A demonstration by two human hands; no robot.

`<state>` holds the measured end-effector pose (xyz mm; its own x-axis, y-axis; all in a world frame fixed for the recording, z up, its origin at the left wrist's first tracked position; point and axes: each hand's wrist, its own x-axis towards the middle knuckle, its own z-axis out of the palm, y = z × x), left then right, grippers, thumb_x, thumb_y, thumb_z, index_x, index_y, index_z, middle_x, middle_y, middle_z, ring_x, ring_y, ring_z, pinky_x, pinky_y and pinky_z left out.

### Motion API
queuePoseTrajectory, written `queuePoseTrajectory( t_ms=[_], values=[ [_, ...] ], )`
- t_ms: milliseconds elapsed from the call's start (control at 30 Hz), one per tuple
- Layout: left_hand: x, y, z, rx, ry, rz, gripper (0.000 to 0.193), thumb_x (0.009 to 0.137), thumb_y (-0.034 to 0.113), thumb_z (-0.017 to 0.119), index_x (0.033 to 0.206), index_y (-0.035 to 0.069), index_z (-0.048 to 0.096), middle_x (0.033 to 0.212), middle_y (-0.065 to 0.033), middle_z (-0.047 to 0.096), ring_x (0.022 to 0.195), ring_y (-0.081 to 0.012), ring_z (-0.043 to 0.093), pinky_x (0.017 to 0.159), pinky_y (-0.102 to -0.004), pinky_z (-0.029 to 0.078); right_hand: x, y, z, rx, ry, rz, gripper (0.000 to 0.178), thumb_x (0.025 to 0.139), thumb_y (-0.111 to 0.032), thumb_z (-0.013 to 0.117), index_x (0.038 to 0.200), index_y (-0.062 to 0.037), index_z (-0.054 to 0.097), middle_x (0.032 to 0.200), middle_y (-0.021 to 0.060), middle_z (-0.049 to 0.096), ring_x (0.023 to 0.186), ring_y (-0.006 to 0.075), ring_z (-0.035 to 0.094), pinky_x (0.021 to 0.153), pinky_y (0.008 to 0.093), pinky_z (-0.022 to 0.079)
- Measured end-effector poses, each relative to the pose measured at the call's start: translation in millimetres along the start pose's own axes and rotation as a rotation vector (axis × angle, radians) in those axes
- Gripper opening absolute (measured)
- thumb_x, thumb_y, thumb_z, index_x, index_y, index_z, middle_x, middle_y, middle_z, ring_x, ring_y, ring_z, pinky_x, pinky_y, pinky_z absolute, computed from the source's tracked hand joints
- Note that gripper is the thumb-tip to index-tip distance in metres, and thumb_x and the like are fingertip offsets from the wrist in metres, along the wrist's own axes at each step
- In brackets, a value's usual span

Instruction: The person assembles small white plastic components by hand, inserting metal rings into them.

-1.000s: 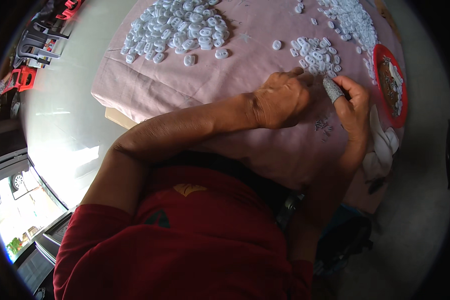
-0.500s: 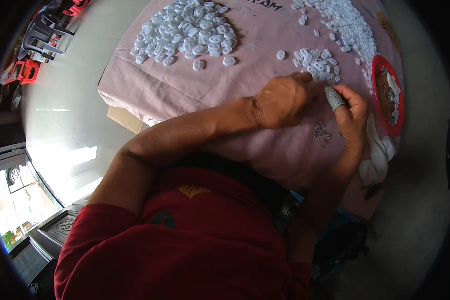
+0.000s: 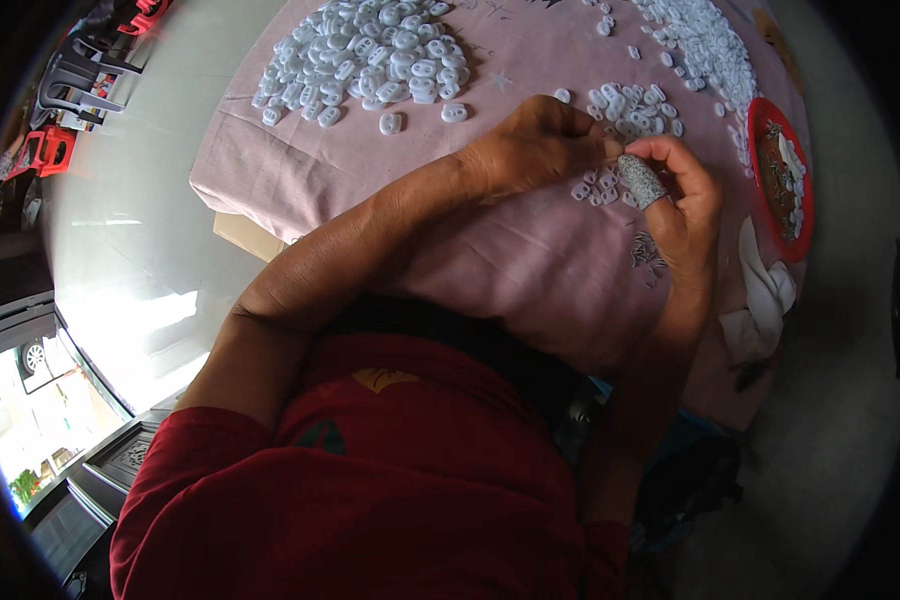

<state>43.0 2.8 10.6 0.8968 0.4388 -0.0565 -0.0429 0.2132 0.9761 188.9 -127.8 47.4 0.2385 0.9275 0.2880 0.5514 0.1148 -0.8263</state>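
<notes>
My left hand (image 3: 535,150) and my right hand (image 3: 685,205) meet at the fingertips over the pink cloth. Both are closed in a pinch; whatever sits between them is too small and hidden to make out. A grey speckled wrap (image 3: 642,181) covers my right thumb. Just under the fingertips lies a small group of white plastic pieces with holes (image 3: 598,188). Beyond them is a heap of white oval pieces (image 3: 635,108). Thin dark metal bits (image 3: 647,258) lie in a small pile beside my right wrist.
A large heap of white two-holed oval pieces (image 3: 365,55) covers the far left of the table. Smaller white pieces (image 3: 710,60) spread at the far right. A red tray (image 3: 755,150) at the right edge holds metal bits and white pieces. Near it lies white cloth (image 3: 760,300).
My fingertips have come together, with the right hand moving left and the left hand slightly up and left. The small white pieces under them have come into view.
</notes>
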Motion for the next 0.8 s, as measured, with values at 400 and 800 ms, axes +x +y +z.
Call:
queuePoseTrajectory(
  t_ms=[400, 800],
  values=[
    [-26, -2, 4, 1.076, 0.068, 0.401, 0.019, 0.082, 0.022, 0.065, 0.096, 0.010, 0.069, 0.088, -0.0130, 0.065, 0.080, -0.0312, 0.063, 0.073, -0.0394, 0.050, -1, 5, 0, 0.084, -0.014, 0.179, 0.010, 0.083, -0.003, 0.056, 0.092, 0.0002, 0.060, 0.080, -0.0026, 0.056, 0.073, 0.0046, 0.047, 0.067, 0.0201, 0.040],
    [-24, 17, -16, 0.048, 0.019, -0.036, 0.014, 0.090, 0.011, 0.062, 0.094, -0.001, 0.065, 0.080, -0.0057, 0.068, 0.063, -0.0067, 0.061, 0.055, -0.0186, 0.048, -4, -4, 8, 0.268, 0.029, 0.203, 0.012, 0.086, -0.010, 0.055, 0.096, -0.0041, 0.059, 0.083, -0.0027, 0.057, 0.066, 0.0016, 0.042, 0.058, 0.0166, 0.033]
  ],
)
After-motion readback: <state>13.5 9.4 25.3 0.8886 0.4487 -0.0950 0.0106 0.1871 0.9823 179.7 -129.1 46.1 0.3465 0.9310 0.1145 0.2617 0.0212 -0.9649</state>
